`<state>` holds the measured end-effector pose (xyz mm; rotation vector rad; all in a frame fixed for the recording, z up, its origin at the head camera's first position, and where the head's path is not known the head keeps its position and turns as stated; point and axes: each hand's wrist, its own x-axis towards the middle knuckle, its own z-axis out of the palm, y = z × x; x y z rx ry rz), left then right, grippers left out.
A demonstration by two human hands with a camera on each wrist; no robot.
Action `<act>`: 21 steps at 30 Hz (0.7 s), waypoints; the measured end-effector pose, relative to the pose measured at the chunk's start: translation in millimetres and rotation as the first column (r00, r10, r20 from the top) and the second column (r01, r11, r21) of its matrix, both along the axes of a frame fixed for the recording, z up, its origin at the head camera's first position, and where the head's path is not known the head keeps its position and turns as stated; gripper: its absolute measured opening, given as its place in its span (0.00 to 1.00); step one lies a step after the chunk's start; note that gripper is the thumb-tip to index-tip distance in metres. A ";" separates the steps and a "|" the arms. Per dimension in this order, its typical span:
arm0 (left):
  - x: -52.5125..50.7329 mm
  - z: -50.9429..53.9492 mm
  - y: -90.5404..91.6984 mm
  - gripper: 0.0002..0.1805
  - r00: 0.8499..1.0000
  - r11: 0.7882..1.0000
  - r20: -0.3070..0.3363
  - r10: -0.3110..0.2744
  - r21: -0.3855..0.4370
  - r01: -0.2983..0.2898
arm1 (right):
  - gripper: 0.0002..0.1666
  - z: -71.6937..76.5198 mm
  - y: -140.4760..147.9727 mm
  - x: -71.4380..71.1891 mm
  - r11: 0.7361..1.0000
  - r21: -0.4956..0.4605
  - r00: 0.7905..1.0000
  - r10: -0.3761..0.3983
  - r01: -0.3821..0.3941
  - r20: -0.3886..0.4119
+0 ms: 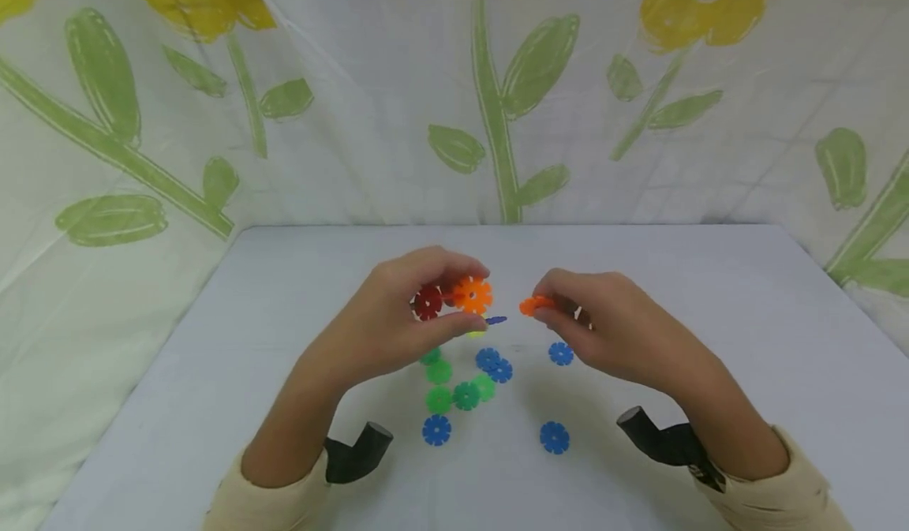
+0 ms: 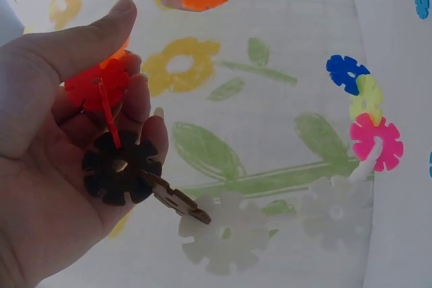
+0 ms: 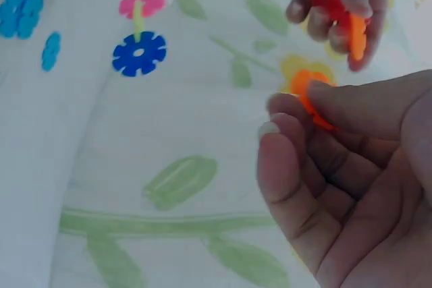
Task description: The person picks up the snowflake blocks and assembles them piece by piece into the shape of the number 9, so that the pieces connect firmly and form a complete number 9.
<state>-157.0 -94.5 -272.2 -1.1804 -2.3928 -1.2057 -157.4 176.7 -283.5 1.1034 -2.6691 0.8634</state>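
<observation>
My left hand [image 1: 387,310] holds a chain of notched plastic snowflake discs by one end, with an orange disc [image 1: 472,295] and a red disc [image 1: 428,302] between thumb and fingers. In the left wrist view the chain runs on through a black disc [image 2: 116,175], a brown one [image 2: 177,198] and whitish discs [image 2: 223,237]. A pink disc [image 2: 376,141], a yellow one [image 2: 366,102] and a dark blue one [image 2: 345,73] follow at its far end. Facing it across a small gap, my right hand [image 1: 618,326] pinches a separate orange disc [image 1: 534,304] between thumb and fingers.
Several loose discs lie on the white table [image 1: 710,318] below the hands: green discs [image 1: 466,395], overlapping blue discs [image 1: 500,370], and single blue discs [image 1: 555,437] nearer me. A flower-printed cloth [image 1: 355,121] hangs behind the table.
</observation>
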 end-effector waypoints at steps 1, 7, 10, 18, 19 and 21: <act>0.1 -0.7 0.6 0.24 1.000 1.000 0.004 -0.005 -0.001 0.005 | 0.09 1.2 -1.4 2.1 1.000 -0.026 1.000 0.009 -0.010 -0.014; 1.5 -3.6 6.1 0.23 0.998 0.998 0.025 -0.055 -0.011 0.055 | 0.08 4.9 -8.6 12.6 0.990 -0.124 0.996 0.054 -0.061 -0.064; 1.7 -4.3 8.7 0.23 0.997 0.997 0.026 -0.072 -0.014 0.072 | 0.09 5.1 -10.7 14.7 0.986 -0.147 0.991 0.067 -0.084 -0.112; 2.3 -4.5 9.5 0.23 0.997 0.997 0.033 -0.074 -0.013 0.074 | 0.12 4.2 -13.2 17.0 0.986 -0.124 0.968 0.076 -0.108 -0.238; 2.4 -4.6 9.6 0.23 0.996 0.997 0.039 -0.078 -0.012 0.078 | 0.12 3.8 -13.5 17.4 0.988 -0.109 0.964 0.078 -0.109 -0.256; 2.9 -4.5 10.2 0.23 0.995 0.996 0.053 -0.083 -0.014 0.084 | 0.12 2.8 -14.1 18.2 0.990 -0.088 0.954 0.082 -0.112 -0.288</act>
